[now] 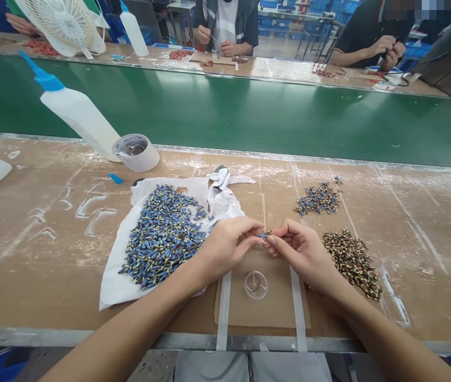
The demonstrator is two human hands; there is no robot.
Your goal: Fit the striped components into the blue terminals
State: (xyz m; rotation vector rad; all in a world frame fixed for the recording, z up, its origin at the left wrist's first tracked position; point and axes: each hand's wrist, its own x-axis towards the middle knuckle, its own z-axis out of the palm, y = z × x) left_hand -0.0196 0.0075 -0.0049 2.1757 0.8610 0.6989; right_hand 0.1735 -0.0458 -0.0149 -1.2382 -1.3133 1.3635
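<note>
Pinching one tiny blue part [264, 234] above the dish [256, 284], both hands [225, 245] [301, 249] are working; small done pile [318, 199], big pile [162, 236] left.

Blue, yellow-flecked parts [161, 236] heaped on white sheet [116, 284]; smaller blue pile [318, 199] and dark brown, pale-speckled pile [352, 261] on tan, white-smeared table [42, 239]. Green belt [225, 114] behind. White bottle [77, 114] with blue nozzle beside white tape roll [137, 152].
</note>
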